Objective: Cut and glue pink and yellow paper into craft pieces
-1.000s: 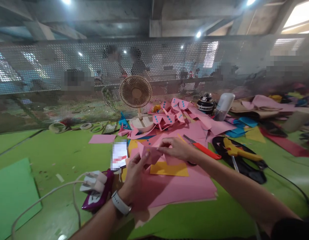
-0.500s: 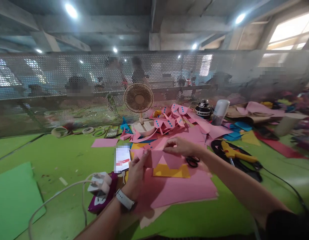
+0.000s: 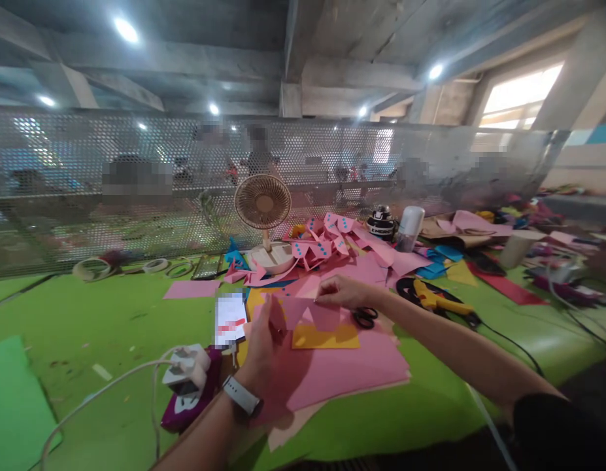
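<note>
My left hand, with a pale watch on its wrist, grips the left end of a small cut piece of pink paper. At the paper's upper right edge, my right hand pinches it between thumb and curled fingers. Beneath the held piece lies a yellow paper strip, resting on a stack of large pink sheets. Black-handled scissors lie just right of the strip, below my right wrist. Left of my left hand is a phone with its screen lit.
A purple power strip with white plugs sits at left. Behind the hands stand a small fan and a heap of pink cutouts with blue dots. A yellow glue gun lies right, its cord trailing. A perforated screen closes the back.
The view has swung slightly to the right, so everything sits further left. Both hands keep hold of the pink paper, and the left hand's fingers have tilted more upright.
</note>
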Available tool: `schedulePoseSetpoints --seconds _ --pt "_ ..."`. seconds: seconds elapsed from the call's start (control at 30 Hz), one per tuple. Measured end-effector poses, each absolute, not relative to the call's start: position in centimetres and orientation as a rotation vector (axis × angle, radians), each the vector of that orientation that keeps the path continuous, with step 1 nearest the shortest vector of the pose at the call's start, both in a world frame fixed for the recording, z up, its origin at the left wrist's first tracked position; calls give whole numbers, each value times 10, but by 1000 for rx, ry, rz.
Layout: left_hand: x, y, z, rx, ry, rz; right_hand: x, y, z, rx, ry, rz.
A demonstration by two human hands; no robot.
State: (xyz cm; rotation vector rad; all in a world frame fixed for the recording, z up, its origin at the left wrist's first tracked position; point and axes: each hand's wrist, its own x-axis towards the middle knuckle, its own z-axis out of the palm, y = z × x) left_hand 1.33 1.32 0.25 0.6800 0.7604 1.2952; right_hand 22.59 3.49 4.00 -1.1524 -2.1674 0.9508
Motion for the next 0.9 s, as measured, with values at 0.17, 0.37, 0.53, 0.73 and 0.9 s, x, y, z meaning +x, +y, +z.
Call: schedulePoseSetpoints --seconds 0.17,0.37,0.53,0.73,0.9 --pt "16 13 -2 720 608 1195 222 38 33 -1135 -1994 957" --pt "17 12 -16 916 666 1032 210 33 19 -1091 -1814 973" --pt "17 15 -14 897 632 1108 207 33 11 -1054 -1744 1008" --pt "17 12 -5 753 607 1159 210 28 18 -1010 -1672 970" --pt "19 9 -9 871 606 1084 193 17 22 -989 -1666 892"
